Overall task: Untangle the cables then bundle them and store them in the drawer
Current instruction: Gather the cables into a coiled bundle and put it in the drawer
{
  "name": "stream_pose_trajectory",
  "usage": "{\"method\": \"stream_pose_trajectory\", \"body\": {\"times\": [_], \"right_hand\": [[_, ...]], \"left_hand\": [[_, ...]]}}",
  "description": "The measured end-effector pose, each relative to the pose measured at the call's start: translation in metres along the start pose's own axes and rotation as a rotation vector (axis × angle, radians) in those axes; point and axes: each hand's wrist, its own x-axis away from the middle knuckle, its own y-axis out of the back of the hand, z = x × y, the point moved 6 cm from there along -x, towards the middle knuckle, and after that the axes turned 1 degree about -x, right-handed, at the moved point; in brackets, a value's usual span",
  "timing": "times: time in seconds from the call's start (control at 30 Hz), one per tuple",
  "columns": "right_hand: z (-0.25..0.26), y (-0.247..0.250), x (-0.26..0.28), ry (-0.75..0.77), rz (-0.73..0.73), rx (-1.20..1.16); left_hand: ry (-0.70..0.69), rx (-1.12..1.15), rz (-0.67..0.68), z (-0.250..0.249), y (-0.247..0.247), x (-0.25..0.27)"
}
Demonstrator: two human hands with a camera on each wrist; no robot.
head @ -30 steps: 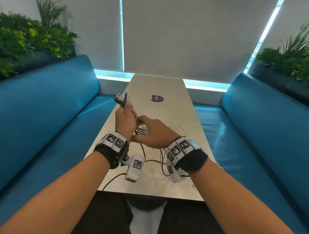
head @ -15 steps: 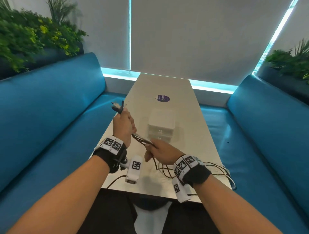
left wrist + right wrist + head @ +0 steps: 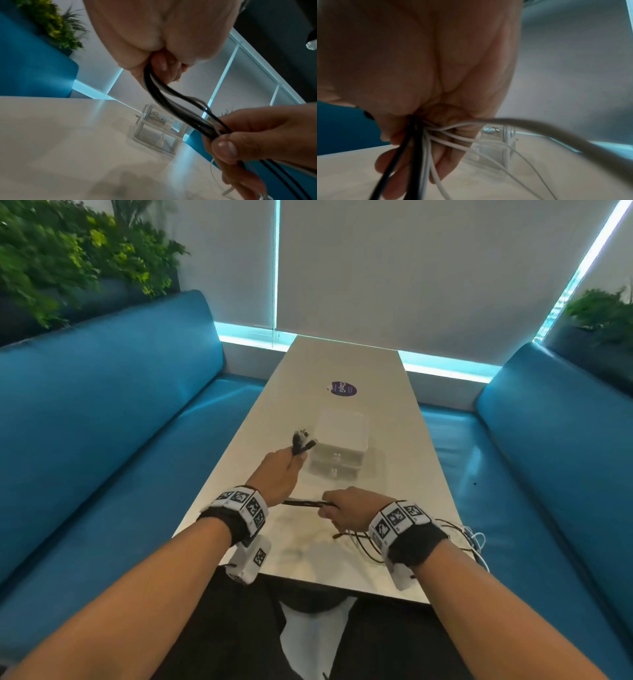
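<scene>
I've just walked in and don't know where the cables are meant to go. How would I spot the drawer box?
Look along the long pale table between the two blue benches. Beyond the hands, nearer than the round purple sticker, stands the drawer box. It is the only boxy thing there: clear plastic, two drawers stacked, each with a small knob in front.

Drawer unit (image 3: 339,446) blurred; contents unclear.

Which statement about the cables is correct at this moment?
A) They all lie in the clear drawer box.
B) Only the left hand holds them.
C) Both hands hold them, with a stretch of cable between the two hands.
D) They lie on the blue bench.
C: the left hand grips the cables near their plugs, and the right hand grips them further along.
</scene>
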Motion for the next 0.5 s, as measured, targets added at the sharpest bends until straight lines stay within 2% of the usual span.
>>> {"method": "stream_pose_trajectory", "body": {"times": [0.17, 0.3, 0.5], "right_hand": [[-0.013, -0.009, 0.003, -0.054, -0.134, -0.111], [-0.026, -0.033, -0.001, -0.118, -0.113, -0.160], [-0.041, -0.054, -0.007, -0.189, -0.062, -0.179]], "left_hand": [[-0.007, -0.174, 0.223, 0.000, -0.030, 0.003], [-0.007, -0.295, 0.388, 0.006, -0.058, 0.010], [0.010, -0.445, 0.553, 0.017, -0.091, 0.019]]}}
